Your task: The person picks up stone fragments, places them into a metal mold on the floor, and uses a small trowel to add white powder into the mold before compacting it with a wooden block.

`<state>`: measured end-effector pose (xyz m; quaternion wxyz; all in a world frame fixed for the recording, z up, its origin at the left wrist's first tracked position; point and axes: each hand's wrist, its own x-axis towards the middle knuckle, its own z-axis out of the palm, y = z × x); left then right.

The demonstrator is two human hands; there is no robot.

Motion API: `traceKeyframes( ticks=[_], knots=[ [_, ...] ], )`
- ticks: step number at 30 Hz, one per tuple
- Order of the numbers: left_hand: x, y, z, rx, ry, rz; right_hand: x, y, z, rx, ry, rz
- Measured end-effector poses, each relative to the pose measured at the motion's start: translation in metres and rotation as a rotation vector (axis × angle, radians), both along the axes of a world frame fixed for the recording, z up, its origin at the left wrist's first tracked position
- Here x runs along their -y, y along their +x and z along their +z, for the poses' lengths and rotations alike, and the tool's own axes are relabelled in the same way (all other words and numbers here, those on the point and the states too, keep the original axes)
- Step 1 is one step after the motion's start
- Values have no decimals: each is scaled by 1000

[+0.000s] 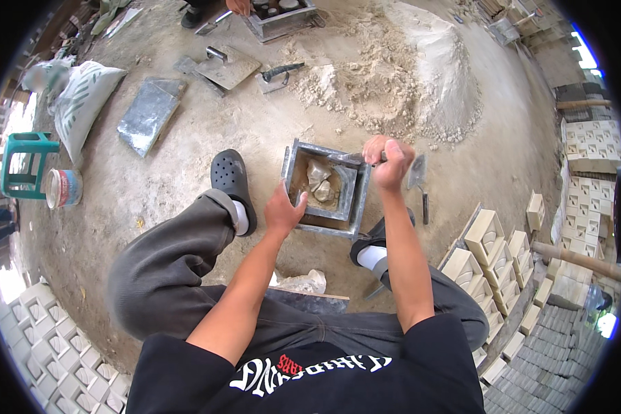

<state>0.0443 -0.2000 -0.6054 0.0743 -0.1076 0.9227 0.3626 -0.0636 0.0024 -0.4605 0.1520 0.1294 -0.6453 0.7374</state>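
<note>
Between my feet a square metal mould point(322, 226) rests on the ground. Inside it are sandy material and pale, shiny rounded pieces point(319, 178). My left hand point(283, 210) grips the mould's left wall, thumb stretched over the inner side and fingers mostly hidden outside. At the upper right corner my right hand point(388, 162) is closed in a fist around a small dark part, mostly hidden, that I cannot make out. Just right of that fist lies a trowel point(425, 207) with a black handle.
Beyond the mould rises a heap of pale powder point(435, 76). Metal plates point(152, 114) and a flat float point(228, 67) lie at the far left, near a green stool point(26, 164) and a bucket point(64, 188). Cast blocks point(486, 238) stand at right. Another person's hand point(239, 6) touches a second mould point(280, 24).
</note>
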Motion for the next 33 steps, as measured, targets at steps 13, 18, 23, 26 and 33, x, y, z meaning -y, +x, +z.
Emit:
traceKeyframes(
  ticks=[13, 18, 23, 26, 33],
  knots=[
    [5, 5, -12, -38, -37, -1, 22, -14, 10, 142, 22, 80],
    [-1, 4, -6, -11, -39, -12, 27, -4, 4, 41, 87, -35],
    [3, -1, -9, -50, -18, 11, 35, -3, 12, 50, 179, 17],
    [2, 5, -10, -97, -14, 12, 38, 4, 13, -66, 200, -17],
    [2, 2, -7, -89, 7, 7, 39, -3, 9, 47, 225, -28]
  ],
)
